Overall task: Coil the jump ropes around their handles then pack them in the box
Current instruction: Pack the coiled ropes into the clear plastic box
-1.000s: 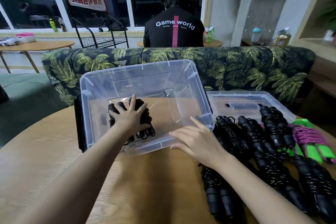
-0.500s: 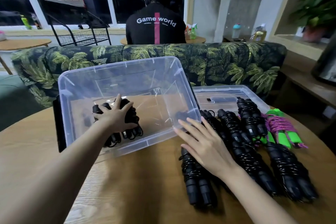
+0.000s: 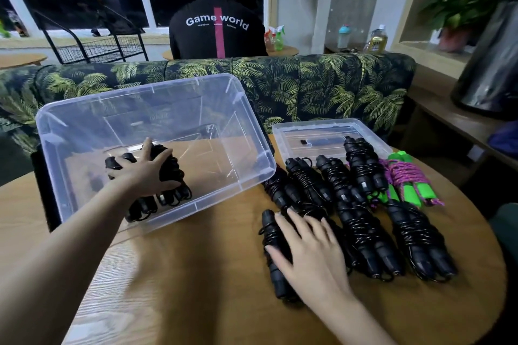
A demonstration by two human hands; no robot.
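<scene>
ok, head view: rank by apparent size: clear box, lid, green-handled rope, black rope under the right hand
1. clear box
2. lid, partly covered
3. green-handled rope and black rope: alike; the black one is nearer, half under the right hand, so unranked.

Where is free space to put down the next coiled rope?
Inside the clear box, the floor right of the black bundle under the left hand is bare. The table is bare before the box, left of the right hand. Right of that hand, coiled ropes crowd the table.
</scene>
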